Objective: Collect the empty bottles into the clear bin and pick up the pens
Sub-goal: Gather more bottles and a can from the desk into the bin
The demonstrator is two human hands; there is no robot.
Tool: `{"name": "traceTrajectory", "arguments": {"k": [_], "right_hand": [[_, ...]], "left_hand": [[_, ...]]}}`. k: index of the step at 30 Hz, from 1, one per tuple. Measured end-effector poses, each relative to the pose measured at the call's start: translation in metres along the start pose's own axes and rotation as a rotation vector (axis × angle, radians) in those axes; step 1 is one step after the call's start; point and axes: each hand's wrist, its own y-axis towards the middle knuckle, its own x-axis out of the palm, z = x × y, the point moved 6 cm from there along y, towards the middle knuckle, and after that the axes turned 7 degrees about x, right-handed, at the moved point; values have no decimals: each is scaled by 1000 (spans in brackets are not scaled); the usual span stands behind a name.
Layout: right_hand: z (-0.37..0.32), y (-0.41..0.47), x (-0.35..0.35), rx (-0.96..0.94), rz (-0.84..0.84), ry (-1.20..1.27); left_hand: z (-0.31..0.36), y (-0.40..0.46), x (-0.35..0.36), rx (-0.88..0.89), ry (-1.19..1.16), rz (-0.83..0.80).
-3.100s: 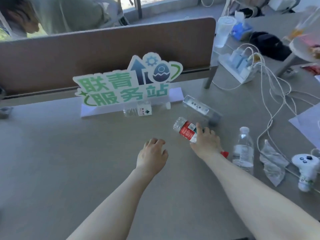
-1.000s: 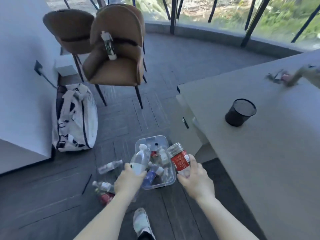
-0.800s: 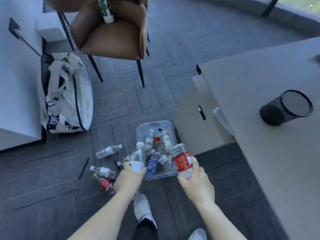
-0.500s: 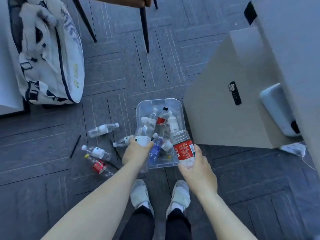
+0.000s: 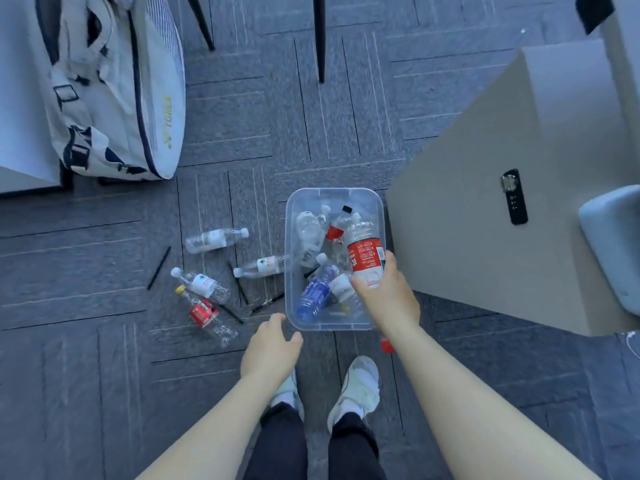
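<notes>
The clear bin [image 5: 377,216] stands on the floor in front of my feet and holds several empty bottles. My right hand [image 5: 386,297] grips a red-labelled bottle [image 5: 364,252] over the bin's right side. My left hand [image 5: 272,351] hangs empty with fingers apart, just off the bin's near-left corner. Left of the bin lie several loose bottles: a clear bottle [image 5: 214,240], a white-capped bottle [image 5: 260,266], another white-capped bottle [image 5: 202,285] and a red-labelled, yellow-capped bottle [image 5: 204,315]. Black pens lie among them, one pen [image 5: 158,268] apart at the left, another pen [image 5: 266,303] by the bin.
A white sports bag [image 5: 114,88] leans at the upper left. A beige cabinet [image 5: 502,216] with a black lock stands right beside the bin. Chair legs [image 5: 320,36] stand farther ahead. My white shoes [image 5: 356,386] are just behind the bin on grey carpet tiles.
My left hand has let go of its white-labelled bottle and now hangs empty by the bin's corner. My right hand has carried the red-labelled bottle over the bin. The view tilted further down.
</notes>
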Motion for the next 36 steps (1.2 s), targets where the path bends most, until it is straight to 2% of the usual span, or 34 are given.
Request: {"name": "traceTrajectory", "arguments": {"k": [5,9,17,21,26,31,36], "right_hand": [[-27,51,15,9,61,-48],[-30,70,36,18,93,-172],[-22,-7,32,-195,56,-369],[-17,-66,-7,-283,85,-447],[-7,-157,-79,-340,188,-471],[43,-245,-154,-242,420,-316],[131,-327,-216,-62,617,-122]], "left_hand": [[20,14,-9,193,158,102],[30,36,-9,287,297,122],[52,13,-34,428,496,132],[75,-30,-64,518,573,133],[127,-104,-95,718,689,140],[197,-180,-95,936,783,139],[273,-265,-42,1236,889,108]]}}
